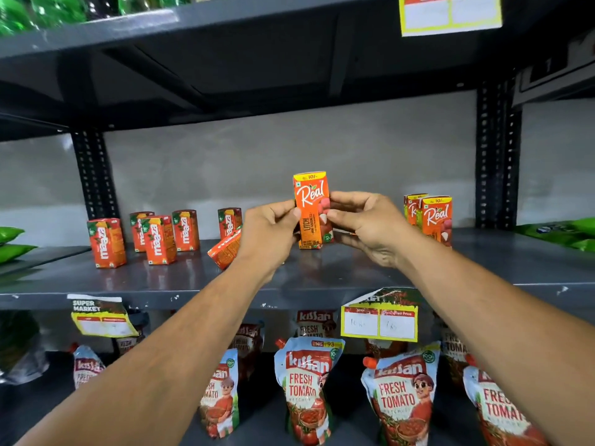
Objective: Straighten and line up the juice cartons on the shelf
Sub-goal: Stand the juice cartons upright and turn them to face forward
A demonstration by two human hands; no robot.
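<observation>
An orange Real litchi carton (311, 201) is held upright just above the grey shelf (322, 275), with my left hand (269, 233) gripping its left edge and my right hand (363, 223) its right edge. Two more Real cartons (436, 218) stand upright at the right, one behind the other. Several red Maaza cartons (159, 238) stand scattered at the left, turned at different angles. One Maaza carton (223, 249) lies tipped over beside my left wrist, and another (229, 220) stands behind it.
Black slotted uprights (497, 156) frame the bay. Green packets (560, 231) lie on the neighbouring shelves at both sides. Ketchup pouches (309, 384) fill the shelf below, under yellow price tags (380, 323). The shelf above (225, 75) hangs low overhead.
</observation>
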